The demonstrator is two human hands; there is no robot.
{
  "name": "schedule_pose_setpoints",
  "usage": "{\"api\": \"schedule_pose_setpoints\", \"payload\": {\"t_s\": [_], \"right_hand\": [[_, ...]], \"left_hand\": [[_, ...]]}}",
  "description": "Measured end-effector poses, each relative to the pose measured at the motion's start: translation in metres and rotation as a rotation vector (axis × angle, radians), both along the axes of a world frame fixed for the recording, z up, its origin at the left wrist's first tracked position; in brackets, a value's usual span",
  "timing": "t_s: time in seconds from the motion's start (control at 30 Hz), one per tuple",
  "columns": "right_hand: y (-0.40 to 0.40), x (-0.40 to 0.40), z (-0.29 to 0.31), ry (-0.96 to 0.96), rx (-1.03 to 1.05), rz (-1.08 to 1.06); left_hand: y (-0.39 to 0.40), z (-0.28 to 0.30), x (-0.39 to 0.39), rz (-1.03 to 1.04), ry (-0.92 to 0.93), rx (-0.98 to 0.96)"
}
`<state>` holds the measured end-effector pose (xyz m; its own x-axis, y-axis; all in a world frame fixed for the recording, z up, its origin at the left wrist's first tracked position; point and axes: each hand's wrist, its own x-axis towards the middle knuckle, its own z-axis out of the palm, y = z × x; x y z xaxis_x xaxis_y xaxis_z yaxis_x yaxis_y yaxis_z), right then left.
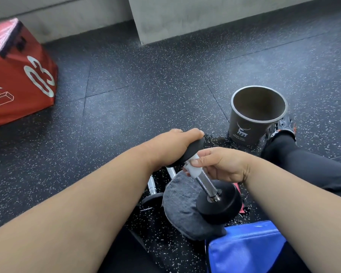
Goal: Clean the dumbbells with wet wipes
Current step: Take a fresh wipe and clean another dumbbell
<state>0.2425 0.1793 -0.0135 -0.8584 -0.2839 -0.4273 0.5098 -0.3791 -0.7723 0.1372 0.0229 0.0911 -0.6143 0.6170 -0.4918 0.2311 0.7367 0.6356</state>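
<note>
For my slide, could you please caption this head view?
Left hand steadies dumbbell; right hand wipes handle with wet wipe.

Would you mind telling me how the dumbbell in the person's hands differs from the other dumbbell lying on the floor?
The held dumbbell stands tilted, lower head on the grey towel; the floor dumbbell lies flat on the floor. The left hand grips the held one's upper head and the right hand pinches a white wipe round its handle; nothing touches the floor one. Both have black heads and chrome handles.
</note>
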Motion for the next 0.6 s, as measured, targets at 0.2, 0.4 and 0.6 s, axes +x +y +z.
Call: {"api": "schedule_pose_setpoints", "payload": {"t_s": [0.2,0.4,0.6], "right_hand": [[-0.004,0.003,-0.008,0.062,0.046,-0.075],[-0.009,0.010,0.000,0.033,0.222,0.006],[-0.020,0.018,0.008,-0.031,0.307,0.026]], "left_hand": [[-0.001,-0.002,0.000,0.001,-0.017,-0.003],[-0.002,-0.001,0.002,0.015,0.014,-0.017],[-0.004,-0.002,0.002,0.012,0.000,0.000]]}}
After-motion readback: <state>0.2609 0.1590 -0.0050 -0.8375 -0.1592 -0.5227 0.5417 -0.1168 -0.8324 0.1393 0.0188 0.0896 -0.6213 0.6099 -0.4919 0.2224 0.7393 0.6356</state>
